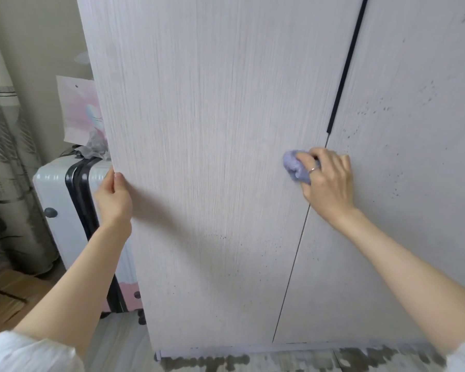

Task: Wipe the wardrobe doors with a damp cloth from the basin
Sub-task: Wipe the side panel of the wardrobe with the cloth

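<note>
A tall white wood-grain wardrobe fills the view, with a left door and a right door split by a thin seam. A dark handle strip runs down the top of that seam. My right hand grips a bunched lilac cloth and presses it against the left door, close to the seam at mid height. My left hand grips the outer left edge of the left door, thumb on its front face. The right door carries dark specks. No basin is in view.
A pale blue suitcase with black bands stands left of the wardrobe, and a pink paper bag sits on top of it. A patterned curtain hangs at the far left. The floor below is mottled grey.
</note>
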`<state>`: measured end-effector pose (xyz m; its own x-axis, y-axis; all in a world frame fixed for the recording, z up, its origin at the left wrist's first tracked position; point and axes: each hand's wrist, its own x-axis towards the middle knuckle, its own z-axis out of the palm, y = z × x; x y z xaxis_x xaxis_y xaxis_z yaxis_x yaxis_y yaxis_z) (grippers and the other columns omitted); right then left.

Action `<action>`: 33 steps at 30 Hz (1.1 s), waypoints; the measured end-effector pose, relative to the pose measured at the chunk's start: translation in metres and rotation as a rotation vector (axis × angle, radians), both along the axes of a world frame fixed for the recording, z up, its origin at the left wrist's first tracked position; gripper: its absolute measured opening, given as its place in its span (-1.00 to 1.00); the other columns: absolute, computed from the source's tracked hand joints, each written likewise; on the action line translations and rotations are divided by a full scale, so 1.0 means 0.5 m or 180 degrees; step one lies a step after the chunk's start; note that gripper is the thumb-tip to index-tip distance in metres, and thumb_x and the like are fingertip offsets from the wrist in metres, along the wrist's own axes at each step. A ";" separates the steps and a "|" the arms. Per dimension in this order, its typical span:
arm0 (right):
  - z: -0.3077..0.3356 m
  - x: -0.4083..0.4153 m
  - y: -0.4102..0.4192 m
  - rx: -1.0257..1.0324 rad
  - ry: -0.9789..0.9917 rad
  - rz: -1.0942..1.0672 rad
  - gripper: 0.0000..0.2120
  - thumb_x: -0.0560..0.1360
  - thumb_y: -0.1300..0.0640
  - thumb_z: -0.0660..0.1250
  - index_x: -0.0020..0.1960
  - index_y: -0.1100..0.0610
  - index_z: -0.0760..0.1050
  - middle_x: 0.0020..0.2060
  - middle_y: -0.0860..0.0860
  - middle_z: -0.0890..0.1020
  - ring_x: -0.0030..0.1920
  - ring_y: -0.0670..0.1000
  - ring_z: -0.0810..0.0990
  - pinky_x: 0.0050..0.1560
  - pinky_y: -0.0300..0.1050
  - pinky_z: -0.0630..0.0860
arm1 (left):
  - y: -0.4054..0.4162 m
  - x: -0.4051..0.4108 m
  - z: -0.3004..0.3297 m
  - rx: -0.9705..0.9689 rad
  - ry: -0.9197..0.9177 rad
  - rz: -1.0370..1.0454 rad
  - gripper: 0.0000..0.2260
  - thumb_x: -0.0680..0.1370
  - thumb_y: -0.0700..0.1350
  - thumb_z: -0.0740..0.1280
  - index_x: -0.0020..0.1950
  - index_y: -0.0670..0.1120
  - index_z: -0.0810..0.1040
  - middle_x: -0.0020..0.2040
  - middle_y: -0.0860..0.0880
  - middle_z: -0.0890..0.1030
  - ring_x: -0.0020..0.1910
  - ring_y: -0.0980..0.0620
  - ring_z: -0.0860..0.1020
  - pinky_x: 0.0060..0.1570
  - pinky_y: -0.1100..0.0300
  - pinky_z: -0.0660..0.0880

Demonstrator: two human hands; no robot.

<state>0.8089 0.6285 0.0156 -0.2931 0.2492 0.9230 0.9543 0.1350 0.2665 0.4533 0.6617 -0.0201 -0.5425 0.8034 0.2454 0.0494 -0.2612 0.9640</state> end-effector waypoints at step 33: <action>-0.294 -0.037 -0.055 -0.1141 0.0881 -0.0055 -0.52 0.04 0.46 0.51 -0.06 0.23 0.62 -0.24 0.18 0.55 -0.32 0.18 0.56 -0.33 -0.01 0.48 | -0.017 -0.007 -0.189 -0.0409 0.0116 -0.0251 -0.58 0.67 0.01 -0.04 0.54 0.03 0.10 0.52 0.07 0.15 0.49 0.08 0.11 0.38 0.16 0.05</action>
